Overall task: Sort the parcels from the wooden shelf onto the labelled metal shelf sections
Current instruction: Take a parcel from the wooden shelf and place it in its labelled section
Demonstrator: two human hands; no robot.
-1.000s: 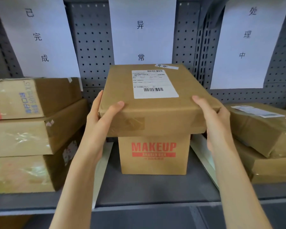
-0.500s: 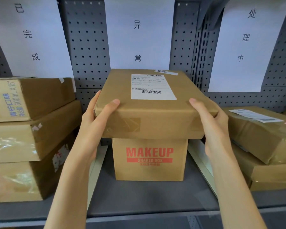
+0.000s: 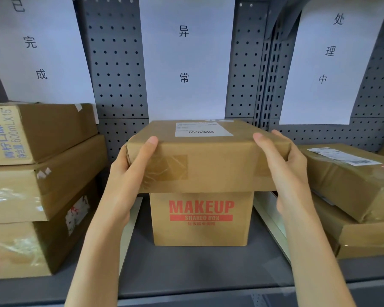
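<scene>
A flat brown parcel (image 3: 217,160) with a white shipping label lies on top of a smaller box printed MAKEUP (image 3: 201,218), in the middle section of the grey metal shelf (image 3: 197,269). My left hand (image 3: 129,173) grips the parcel's left end, thumb on top and fingers round the side. At the right end my right hand (image 3: 284,167) holds it the same way. Behind it hangs the middle white paper label (image 3: 184,54); two more paper labels hang at the left (image 3: 33,47) and at the right (image 3: 328,52).
Three taped boxes (image 3: 38,185) are stacked in the left section. Two wrapped parcels (image 3: 353,191) are stacked in the right section. White divider strips lie on the shelf beside the MAKEUP box. A perforated grey back panel (image 3: 118,63) closes the rear.
The parcel has tilted flatter and sunk onto the MAKEUP box, with both hands still on its ends. The view has moved closer and lower.
</scene>
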